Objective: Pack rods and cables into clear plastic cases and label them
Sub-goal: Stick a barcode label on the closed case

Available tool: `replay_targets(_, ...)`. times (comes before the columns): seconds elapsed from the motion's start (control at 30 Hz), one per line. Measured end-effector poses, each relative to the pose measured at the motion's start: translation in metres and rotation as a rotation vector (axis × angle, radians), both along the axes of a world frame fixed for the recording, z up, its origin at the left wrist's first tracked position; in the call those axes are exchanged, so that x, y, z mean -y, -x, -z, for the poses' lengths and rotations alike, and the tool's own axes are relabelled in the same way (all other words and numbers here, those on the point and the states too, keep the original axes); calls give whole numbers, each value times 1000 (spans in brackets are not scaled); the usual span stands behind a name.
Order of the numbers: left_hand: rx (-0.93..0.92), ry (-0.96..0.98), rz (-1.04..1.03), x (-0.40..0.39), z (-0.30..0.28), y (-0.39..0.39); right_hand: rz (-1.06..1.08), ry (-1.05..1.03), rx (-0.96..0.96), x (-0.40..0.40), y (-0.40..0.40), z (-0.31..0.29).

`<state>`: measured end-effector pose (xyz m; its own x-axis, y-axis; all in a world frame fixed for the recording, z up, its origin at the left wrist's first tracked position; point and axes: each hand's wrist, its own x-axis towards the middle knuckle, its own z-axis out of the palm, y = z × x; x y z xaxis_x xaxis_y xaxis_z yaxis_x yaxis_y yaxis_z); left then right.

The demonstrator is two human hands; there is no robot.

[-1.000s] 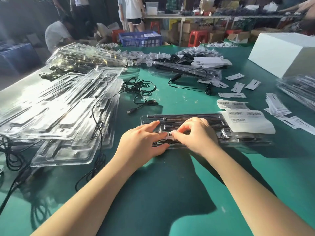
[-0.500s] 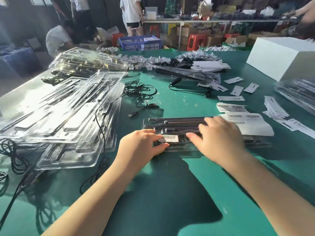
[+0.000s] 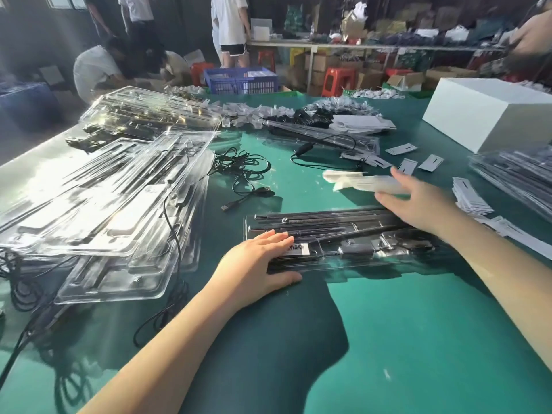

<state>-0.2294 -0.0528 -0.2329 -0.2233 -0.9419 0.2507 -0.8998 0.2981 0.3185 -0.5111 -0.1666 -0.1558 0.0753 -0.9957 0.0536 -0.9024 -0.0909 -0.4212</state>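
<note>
A clear plastic case packed with black rods and a cable lies across the green table in front of me. A white barcode label is stuck on its left part. My left hand rests flat on the case's left end, fingers straight beside the label and thumb along the front edge. My right hand hovers over the case's right end and pinches white label sheets between thumb and fingers, raised off the case and blurred.
A pile of clear cases fills the left side, with black cables trailing under it. A loose black cable lies behind the case. Small white tags, more cases and a white box are at the right. People work beyond the table.
My right hand left the barcode label, reached right to the label sheets lying on the case and lifted them. My left hand stayed on the case's left end.
</note>
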Motion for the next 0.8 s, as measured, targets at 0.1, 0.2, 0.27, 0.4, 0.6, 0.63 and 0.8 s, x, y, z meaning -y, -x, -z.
replay_targets(0.1,-33,-3,-23,-1,0,1,-206,-79,7,-12,-16,10)
replay_targets(0.2,23,23,-19,-2,-6,3,-531,-121,-217,-35,-23,37)
replay_targets(0.27,118,58,-20,-2,-7,5,-551,-84,-331,-43,-20,51)
replay_targets(0.4,306,195,11,-5,-13,14,-551,92,-459,-43,-6,54)
replay_targets(0.6,325,548,70,-3,-8,14,-726,498,-508,-49,-3,50)
replay_targets(0.63,293,554,64,-3,-9,15,-735,600,-482,-48,-2,51)
replay_targets(0.8,43,747,-136,-1,-11,13,-722,810,-470,-42,-7,25)
